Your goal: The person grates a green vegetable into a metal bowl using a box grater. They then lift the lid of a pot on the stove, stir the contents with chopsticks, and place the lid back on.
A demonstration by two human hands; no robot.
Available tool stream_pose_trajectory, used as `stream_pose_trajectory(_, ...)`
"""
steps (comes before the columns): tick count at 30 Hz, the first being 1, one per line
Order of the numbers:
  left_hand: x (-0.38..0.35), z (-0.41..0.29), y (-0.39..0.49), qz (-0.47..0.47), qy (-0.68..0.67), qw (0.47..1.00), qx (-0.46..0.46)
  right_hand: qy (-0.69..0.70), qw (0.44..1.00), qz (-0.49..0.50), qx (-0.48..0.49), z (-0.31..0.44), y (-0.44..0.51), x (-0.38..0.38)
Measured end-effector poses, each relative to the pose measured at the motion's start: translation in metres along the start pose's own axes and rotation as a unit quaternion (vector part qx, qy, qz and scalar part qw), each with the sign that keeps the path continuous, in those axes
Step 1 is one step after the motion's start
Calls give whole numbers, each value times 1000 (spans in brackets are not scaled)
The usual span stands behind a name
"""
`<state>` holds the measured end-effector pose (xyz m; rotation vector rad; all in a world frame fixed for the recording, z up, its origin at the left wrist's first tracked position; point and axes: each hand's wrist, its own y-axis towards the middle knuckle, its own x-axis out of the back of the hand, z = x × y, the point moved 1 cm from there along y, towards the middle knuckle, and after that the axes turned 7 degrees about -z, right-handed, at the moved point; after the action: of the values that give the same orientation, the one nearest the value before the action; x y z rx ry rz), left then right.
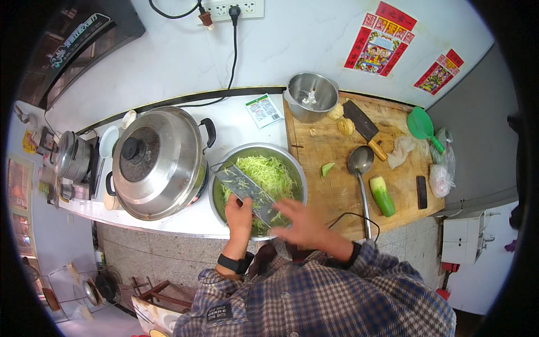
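My left hand (239,215) grips the edge of a flat metal grater (246,189), which lies slanted over a large steel basin (301,168). Pale green vegetable shreds (269,172) are heaped in the basin, and some cling to the grater. Blurred by motion, my right hand (301,223) is at the grater's lower right end with its fingers apart; I see nothing in it. To the right, a partly cut green gourd or zucchini (382,197) lies on the wooden board (320,202), near a long-handled steel ladle (361,162) and a small green offcut (327,169).
A lidded steel pot (164,160) stands left of the basin. On the board are a steel blender bowl (311,99), a cleaver (361,121), a cloth (401,151), a green scoop (420,123) and a dark phone-like slab (421,192). A printed packet (264,111) lies behind the basin.
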<state>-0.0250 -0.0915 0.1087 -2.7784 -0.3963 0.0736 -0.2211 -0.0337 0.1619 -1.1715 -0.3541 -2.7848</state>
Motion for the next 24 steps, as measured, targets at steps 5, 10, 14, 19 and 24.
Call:
stream_pose_trajectory(5,-18,-7,3,55,9,997,52,-75,994,-21,-74,1,-6,-26)
stream_pose_trajectory(10,6,-7,9,89,292,936,-173,231,932,-102,-262,-43,3,-17)
stream_pose_trajectory(14,27,2,-1,77,468,831,-291,338,863,0,-376,-54,3,-9)
stream_pose_trajectory(19,32,6,-10,131,582,732,-330,263,888,4,-376,-63,13,-18)
stream_pose_trajectory(24,46,-3,-4,134,568,724,-367,152,950,-89,-257,-74,6,-25)
